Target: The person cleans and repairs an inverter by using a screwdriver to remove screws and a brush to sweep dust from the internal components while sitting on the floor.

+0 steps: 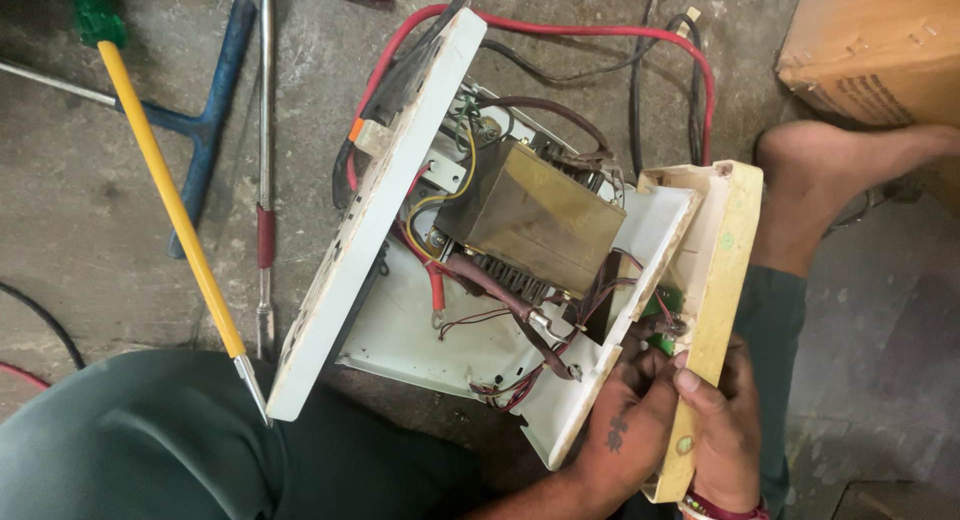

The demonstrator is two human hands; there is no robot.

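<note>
While you sit on the floor with the opened unit between your legs, these lines hold:

Right grip: your right hand (pixel 722 430) is closed around the lower edge of the cream-yellow plastic front panel (pixel 718 280), thumb over its face.

Left grip: your left hand (pixel 625 425) pinches at the small green circuit board (pixel 662 310) and thin wires behind that panel; whether it clamps anything, I cannot tell.

Panel: it stands on edge at the right end of the open white metal casing (pixel 440 340).

Inside: a brass-coloured boxy transformer (pixel 535 215) sits mid-casing, among red and brown wires.

Lid: a white flat cover (pixel 385 200) leans tilted on the casing's left side.

Floor: a yellow-handled screwdriver (pixel 175 205) and a blue T-shaped tool (pixel 205 120) lie left, well apart from your hands.

Corner: a cardboard box (pixel 880 45) stands top right.
</note>
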